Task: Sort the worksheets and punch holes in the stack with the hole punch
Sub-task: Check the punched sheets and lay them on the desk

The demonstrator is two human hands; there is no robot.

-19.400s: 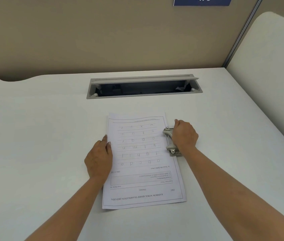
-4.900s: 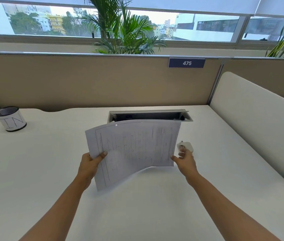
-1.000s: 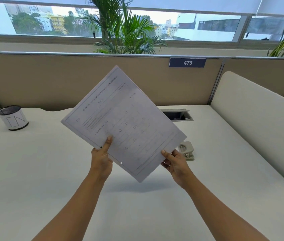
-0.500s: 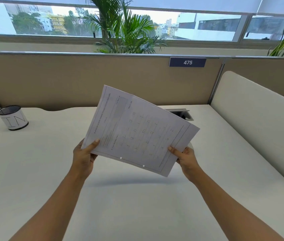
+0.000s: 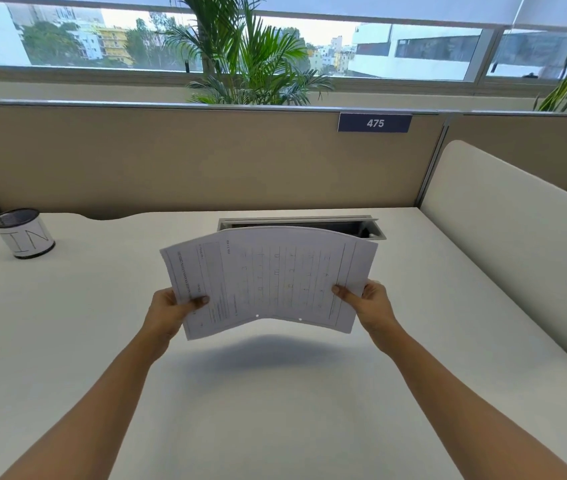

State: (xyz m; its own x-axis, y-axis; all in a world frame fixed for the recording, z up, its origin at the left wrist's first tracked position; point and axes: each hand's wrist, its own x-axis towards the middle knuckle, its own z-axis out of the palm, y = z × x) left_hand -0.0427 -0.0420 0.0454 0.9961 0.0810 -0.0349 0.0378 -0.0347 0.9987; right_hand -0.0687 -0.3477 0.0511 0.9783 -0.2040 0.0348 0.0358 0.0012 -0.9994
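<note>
Over the desk (image 5: 275, 410), left hand (image 5: 167, 313) and right hand (image 5: 372, 303) pinch the worksheets (image 5: 275, 271), now levelled; two holes seemingly punched.

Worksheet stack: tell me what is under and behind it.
Under the worksheet stack, held by left hand and right hand, only its shadow on the desk. Behind, the cable tray peeks out; the desk between is covered.

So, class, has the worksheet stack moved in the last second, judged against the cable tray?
Yes. The worksheet stack dropped and turned level: it hid most of the cable tray, now only its top edge meets it.
</note>
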